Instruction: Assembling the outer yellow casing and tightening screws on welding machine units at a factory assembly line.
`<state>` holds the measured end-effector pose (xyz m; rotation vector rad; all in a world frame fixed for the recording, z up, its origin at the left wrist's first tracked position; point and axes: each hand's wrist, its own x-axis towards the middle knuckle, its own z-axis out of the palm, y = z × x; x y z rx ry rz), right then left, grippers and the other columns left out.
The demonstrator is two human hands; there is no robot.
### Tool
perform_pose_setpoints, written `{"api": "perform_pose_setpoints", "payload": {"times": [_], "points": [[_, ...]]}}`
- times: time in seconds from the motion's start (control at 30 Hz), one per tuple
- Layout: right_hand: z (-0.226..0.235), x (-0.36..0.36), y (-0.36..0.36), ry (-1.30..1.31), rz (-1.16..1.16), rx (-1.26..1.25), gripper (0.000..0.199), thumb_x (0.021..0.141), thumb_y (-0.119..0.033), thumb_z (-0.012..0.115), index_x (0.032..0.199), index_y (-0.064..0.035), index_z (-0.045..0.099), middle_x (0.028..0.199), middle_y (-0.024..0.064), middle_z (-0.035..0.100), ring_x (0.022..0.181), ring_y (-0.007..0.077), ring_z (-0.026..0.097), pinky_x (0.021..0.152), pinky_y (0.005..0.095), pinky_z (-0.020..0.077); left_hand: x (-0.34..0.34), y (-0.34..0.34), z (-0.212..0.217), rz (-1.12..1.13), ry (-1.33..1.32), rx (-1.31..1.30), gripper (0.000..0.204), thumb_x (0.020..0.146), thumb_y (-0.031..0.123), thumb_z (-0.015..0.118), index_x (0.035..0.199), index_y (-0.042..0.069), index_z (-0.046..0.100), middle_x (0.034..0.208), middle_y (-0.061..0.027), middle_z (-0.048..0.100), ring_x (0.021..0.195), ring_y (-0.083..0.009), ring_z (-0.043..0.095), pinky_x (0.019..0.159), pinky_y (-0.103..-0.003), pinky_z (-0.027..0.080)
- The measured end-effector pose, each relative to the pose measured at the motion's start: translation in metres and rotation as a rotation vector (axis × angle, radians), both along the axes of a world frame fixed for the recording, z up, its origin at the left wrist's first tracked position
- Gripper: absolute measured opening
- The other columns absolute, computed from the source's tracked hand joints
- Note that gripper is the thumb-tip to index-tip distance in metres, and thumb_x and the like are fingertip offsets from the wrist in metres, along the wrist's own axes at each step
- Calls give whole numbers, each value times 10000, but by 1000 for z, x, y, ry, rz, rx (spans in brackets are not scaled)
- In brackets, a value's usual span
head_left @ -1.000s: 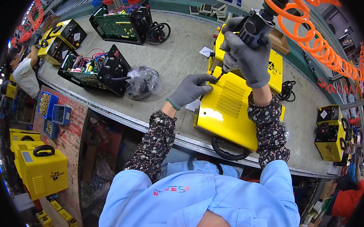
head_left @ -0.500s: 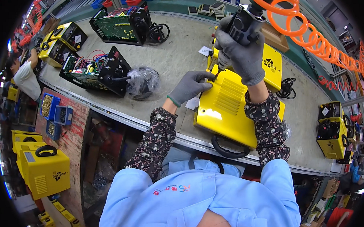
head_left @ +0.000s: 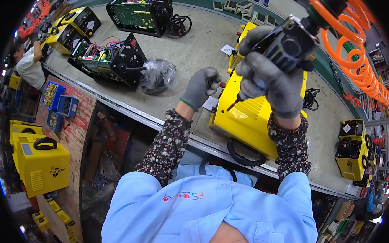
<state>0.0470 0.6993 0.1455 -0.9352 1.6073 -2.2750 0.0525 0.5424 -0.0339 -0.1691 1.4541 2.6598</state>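
Observation:
My right hand (head_left: 268,77), in a grey glove, is wrapped round a black and grey air screwdriver (head_left: 292,45). The driver's bit points down and left, just above the panel of a yellow machine case (head_left: 236,126) lying on its side. That case has slots and a black carry handle (head_left: 244,156) facing me. Left of the case, my gloved left hand (head_left: 199,88) is raised with its fingers curled closed; what they hold, if anything, is too small to make out. Another yellow case behind it is mostly hidden by my right hand.
Two open machines with bare circuit boards (head_left: 133,17) (head_left: 103,60) stand on the bench at the left. An orange coiled hose (head_left: 352,58) runs from the driver. Blue screw bins (head_left: 52,95) and yellow machines (head_left: 44,165) are at far left; a person (head_left: 30,68) works beyond.
The screwdriver has lifted off the yellow case and come nearer to me. My left hand has drawn back from the case's edge, its fingers curling closed. The view has shifted slightly.

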Motion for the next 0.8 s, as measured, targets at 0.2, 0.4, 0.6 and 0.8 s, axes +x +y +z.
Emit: {"api": "perform_pose_setpoints", "payload": {"times": [0.2,0.4,0.6,0.8], "points": [[-14,5,-10,36,5,89,248,771,44,661,1009,-6,610,872,62,661,691,87,624,580,219,519,65,4,35,-127,-124,-27,235,829,116,565,1032,11,613,863,-16,597,672,-42,516,599,-191,437],[-18,6,-14,6,59,76,250,771,35,666,1008,-18,606,857,41,646,678,85,603,584,212,502,82,9,13,-208,36,-361,393,782,25,649,1169,-30,599,1053,-87,647,939,-118,592,842,-244,476],[-22,-10,-10,330,474,89,218,715,17,662,910,-20,573,757,52,590,657,128,575,585,247,471,86,11,12,-175,127,-326,365,798,26,652,1156,-33,605,1080,-103,648,973,-133,597,870,-261,477],[-22,-1,-3,84,346,142,245,724,39,696,933,-44,599,864,17,610,760,83,579,668,236,488,82,11,24,-218,73,-475,322,796,41,666,1108,-32,630,1014,-90,662,921,-122,603,837,-255,481]]}}
